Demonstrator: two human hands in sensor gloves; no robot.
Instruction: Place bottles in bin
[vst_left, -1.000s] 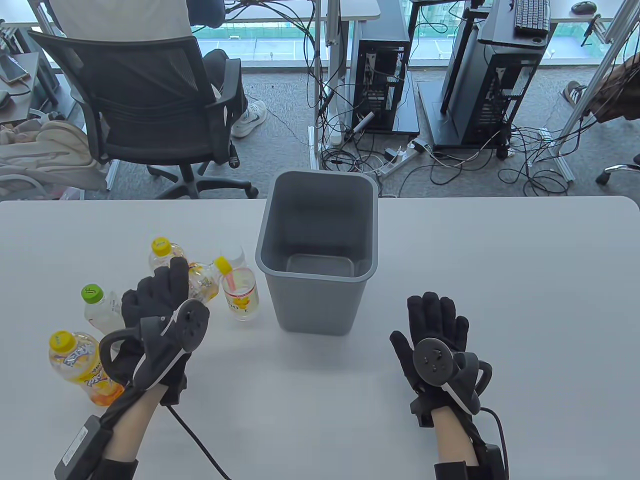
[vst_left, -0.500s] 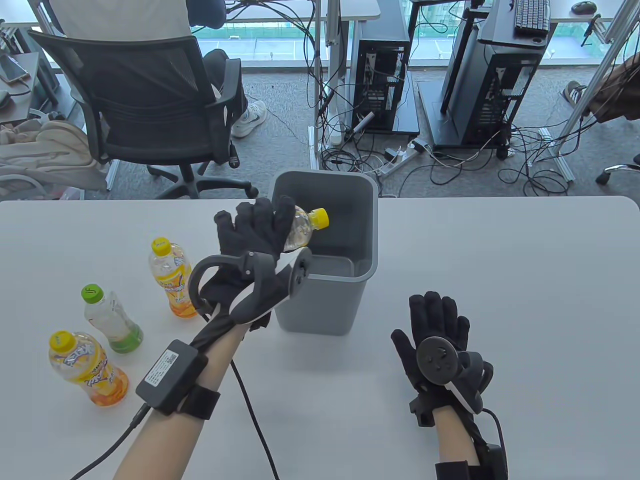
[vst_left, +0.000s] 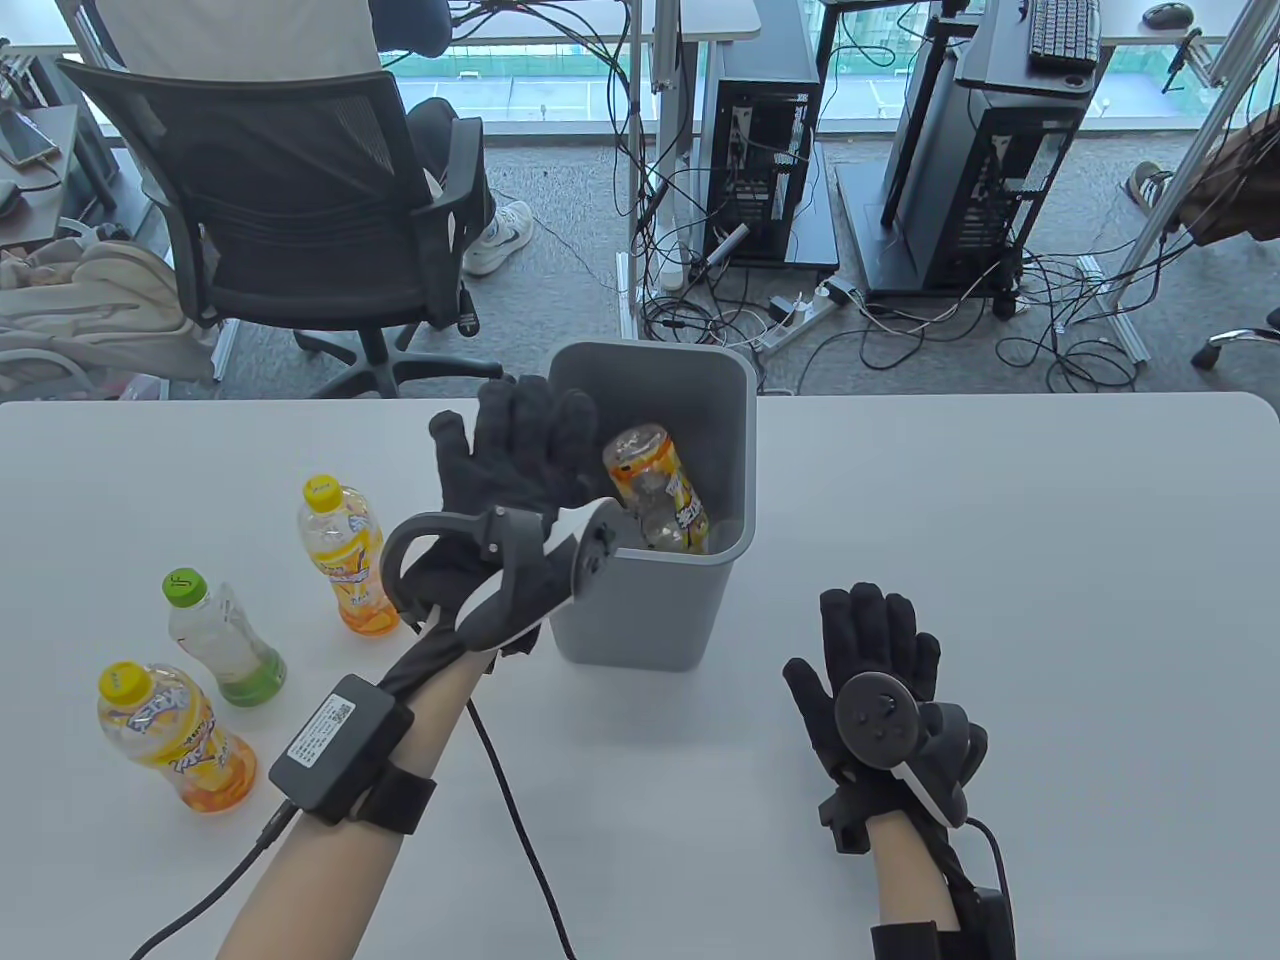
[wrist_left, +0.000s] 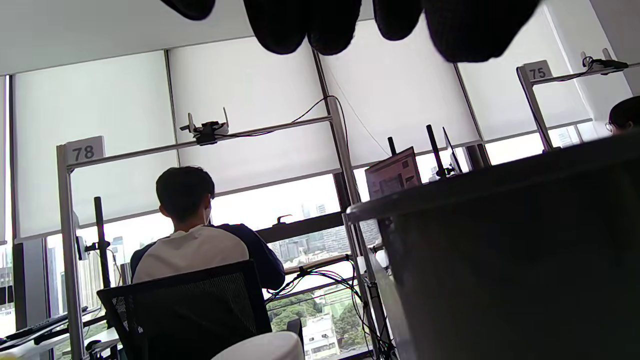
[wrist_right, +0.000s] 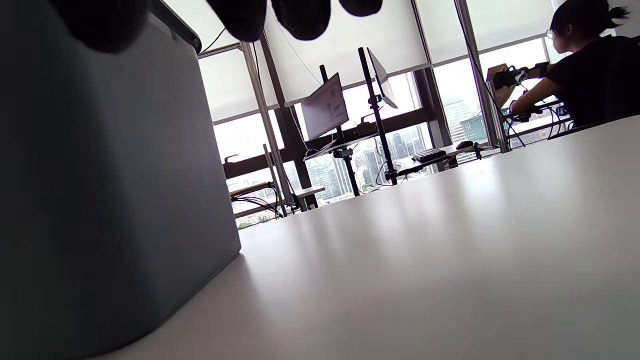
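A grey bin (vst_left: 640, 600) stands mid-table; it also shows in the left wrist view (wrist_left: 500, 260) and the right wrist view (wrist_right: 100, 200). An orange-labelled bottle (vst_left: 660, 490) is inside the bin, bottom end up. My left hand (vst_left: 520, 450) hovers open and empty at the bin's left rim. Three bottles stand on the table at left: a yellow-capped orange one (vst_left: 345, 560), a green-capped one (vst_left: 220, 635) and a yellow-capped orange one (vst_left: 170, 735) nearest me. My right hand (vst_left: 875, 640) rests flat on the table, right of the bin, holding nothing.
The white table (vst_left: 1000, 560) stretches right of the bin. Behind its far edge stand an office chair (vst_left: 290, 220) with a seated person, computer towers (vst_left: 765, 130) and floor cables.
My left hand took a bottle from the left group, carried it over the bin and let it go; the bottle now lies in the bin. My right hand has not moved.
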